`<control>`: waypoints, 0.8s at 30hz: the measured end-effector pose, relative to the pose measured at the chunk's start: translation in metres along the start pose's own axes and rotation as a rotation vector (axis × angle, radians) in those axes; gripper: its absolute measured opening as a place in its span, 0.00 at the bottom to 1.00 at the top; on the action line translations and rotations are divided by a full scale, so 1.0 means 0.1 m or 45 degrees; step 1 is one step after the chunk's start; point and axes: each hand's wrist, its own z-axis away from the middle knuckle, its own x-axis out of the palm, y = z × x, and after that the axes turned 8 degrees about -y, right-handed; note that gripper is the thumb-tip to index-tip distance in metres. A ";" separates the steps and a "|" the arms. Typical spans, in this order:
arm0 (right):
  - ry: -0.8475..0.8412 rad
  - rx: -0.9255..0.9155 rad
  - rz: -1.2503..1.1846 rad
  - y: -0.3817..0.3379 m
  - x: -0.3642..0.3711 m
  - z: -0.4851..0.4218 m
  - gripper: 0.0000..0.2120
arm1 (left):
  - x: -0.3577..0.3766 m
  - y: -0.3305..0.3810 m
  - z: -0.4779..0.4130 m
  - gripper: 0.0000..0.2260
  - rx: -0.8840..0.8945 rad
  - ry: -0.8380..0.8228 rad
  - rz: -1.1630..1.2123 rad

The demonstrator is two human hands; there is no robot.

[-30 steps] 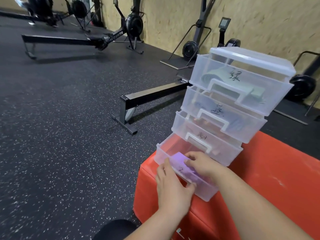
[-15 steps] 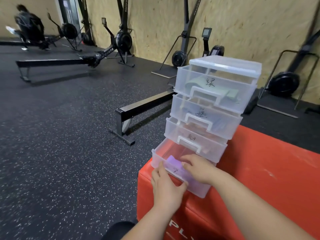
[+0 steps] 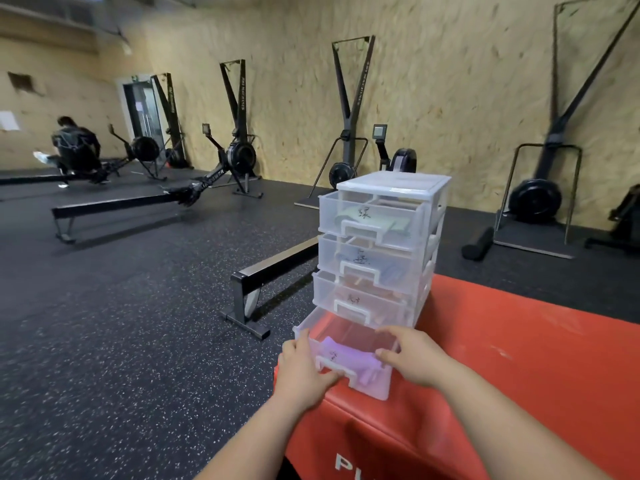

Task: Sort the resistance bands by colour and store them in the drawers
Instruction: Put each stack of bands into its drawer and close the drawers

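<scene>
A clear plastic drawer unit (image 3: 391, 183) with four labelled drawers stands on a red padded box (image 3: 519, 368). Its bottom drawer (image 3: 308, 323) is pulled out, and a purple resistance band (image 3: 349, 356) lies inside at the front. My left hand (image 3: 303, 370) holds the drawer's front left corner, thumb at the white handle (image 3: 334, 367). My right hand (image 3: 410, 356) grips the drawer's right front edge, fingers curled over the rim. The top drawer (image 3: 372, 216) shows a green band, the second drawer (image 3: 370, 261) a bluish one, the third drawer (image 3: 363, 299) an orange-red one.
Black speckled rubber floor (image 3: 121, 323) spreads to the left. A rowing machine rail (image 3: 273, 268) runs close behind the box. More rowers and ski machines (image 3: 349, 109) line the chipboard wall. A person (image 3: 74, 147) sits on a rower far left. A black foam roller (image 3: 478, 244) lies at right.
My right hand has come out from over the purple band to the drawer's right edge. My head has lifted, showing more of the room. The drawer stays pulled out.
</scene>
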 end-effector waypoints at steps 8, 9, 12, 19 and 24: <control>0.200 -0.007 -0.031 -0.01 -0.45 0.37 0.28 | -0.58 0.38 0.00 0.53 0.182 0.069 0.025; 0.233 -0.013 -0.030 -0.03 -0.51 0.37 0.29 | -0.65 0.43 -0.04 0.53 0.203 0.072 0.036; 0.324 -0.022 -0.029 -0.06 -0.71 0.27 0.35 | -0.83 0.59 -0.25 0.52 0.280 0.091 0.067; 0.580 -0.022 -0.219 -0.21 -1.20 -0.33 0.51 | -1.24 0.97 -1.12 0.53 0.402 0.082 0.264; 0.768 -0.021 -0.419 -0.18 -1.46 -0.88 0.60 | -1.44 1.18 -1.95 0.54 0.480 -0.079 0.444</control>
